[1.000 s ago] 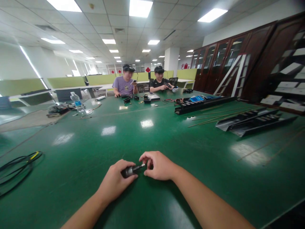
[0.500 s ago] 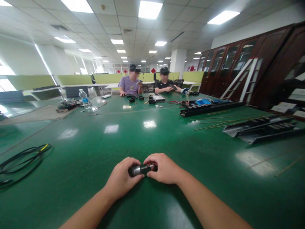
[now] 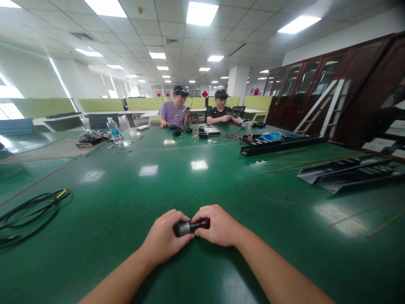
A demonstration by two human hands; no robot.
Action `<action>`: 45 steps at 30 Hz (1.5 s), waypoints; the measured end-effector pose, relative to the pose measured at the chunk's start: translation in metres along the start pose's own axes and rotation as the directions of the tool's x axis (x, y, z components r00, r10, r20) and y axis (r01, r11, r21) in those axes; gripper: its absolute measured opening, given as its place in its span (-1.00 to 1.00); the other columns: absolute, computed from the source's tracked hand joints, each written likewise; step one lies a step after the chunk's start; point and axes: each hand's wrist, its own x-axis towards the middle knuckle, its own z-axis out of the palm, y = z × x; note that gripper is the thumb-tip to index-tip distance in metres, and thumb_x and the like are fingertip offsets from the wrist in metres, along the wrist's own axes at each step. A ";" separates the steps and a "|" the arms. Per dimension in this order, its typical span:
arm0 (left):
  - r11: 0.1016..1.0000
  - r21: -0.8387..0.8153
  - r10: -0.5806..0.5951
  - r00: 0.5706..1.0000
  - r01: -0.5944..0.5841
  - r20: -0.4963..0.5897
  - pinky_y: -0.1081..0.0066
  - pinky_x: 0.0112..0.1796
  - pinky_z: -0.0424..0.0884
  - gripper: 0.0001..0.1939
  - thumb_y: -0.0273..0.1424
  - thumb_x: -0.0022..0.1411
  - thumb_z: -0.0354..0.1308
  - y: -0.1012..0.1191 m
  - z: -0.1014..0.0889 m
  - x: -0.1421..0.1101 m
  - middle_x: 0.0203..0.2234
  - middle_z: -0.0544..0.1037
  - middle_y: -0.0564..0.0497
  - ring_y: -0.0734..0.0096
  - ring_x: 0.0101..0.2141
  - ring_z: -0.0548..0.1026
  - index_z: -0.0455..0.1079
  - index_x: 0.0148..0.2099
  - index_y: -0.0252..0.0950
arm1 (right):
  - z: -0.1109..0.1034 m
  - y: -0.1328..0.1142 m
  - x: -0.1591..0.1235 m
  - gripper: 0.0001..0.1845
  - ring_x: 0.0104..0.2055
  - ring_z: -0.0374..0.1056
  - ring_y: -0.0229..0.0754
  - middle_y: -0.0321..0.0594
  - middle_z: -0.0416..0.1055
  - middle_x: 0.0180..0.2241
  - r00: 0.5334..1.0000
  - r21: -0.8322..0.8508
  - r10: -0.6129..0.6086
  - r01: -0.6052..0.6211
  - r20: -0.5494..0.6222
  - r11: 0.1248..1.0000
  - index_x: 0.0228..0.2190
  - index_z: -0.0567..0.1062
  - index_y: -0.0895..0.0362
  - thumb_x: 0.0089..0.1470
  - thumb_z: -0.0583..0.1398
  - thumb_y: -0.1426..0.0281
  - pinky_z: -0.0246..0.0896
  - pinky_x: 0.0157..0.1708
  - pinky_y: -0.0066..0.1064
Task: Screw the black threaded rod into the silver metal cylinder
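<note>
Just above the green tabletop (image 3: 190, 190), a black-and-silver cylindrical object (image 3: 184, 229) lies crosswise between my two hands. My left hand (image 3: 164, 236) is curled round its left end, with the thumb below and the fingers above. On the opposite side, my right hand (image 3: 218, 226) pinches the thinner dark end between thumb and fingers. A silver band and a narrow ribbed black section show in the gap between the hands. Both ends are partly covered by fingers, and the exact kind of object cannot be made out.
Coiled black cable (image 3: 34, 215) lies at the left. Black metal channels (image 3: 341, 175) and thin rods (image 3: 294, 165) lie at the right. Farther off are a water bottle (image 3: 113, 128), small black parts (image 3: 203, 135) and two seated people (image 3: 177, 112) handling things.
My fingertips have shifted slightly on the cylindrical object, and its ribbed section shows differently. The whole view has moved a little. Both hands keep their hold.
</note>
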 end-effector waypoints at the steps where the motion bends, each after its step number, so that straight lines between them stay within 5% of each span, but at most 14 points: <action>1: 1.000 0.003 0.006 1.000 -0.006 0.001 0.38 -0.26 0.33 -0.79 -0.32 0.10 0.32 0.000 0.000 0.000 -0.33 0.49 0.03 0.31 -0.28 0.46 0.42 -0.20 -0.20 | 0.001 0.001 0.000 -0.78 -0.37 0.37 -0.23 -0.28 0.50 -0.40 1.000 0.002 -0.003 0.003 0.002 1.000 -0.29 0.61 0.09 -0.07 0.29 0.43 0.19 -0.34 -0.45; 45: 0.999 0.022 0.030 1.000 -0.030 0.010 0.33 -0.17 0.37 -0.74 -0.21 0.19 0.27 0.001 0.000 0.001 -0.27 0.53 -0.01 0.25 -0.22 0.48 0.46 -0.10 -0.16 | -0.001 0.003 0.000 -0.82 -0.36 0.41 -0.22 -0.25 0.53 -0.39 1.000 0.019 0.006 -0.006 -0.003 1.000 -0.30 0.65 0.10 -0.02 0.30 0.39 0.21 -0.32 -0.44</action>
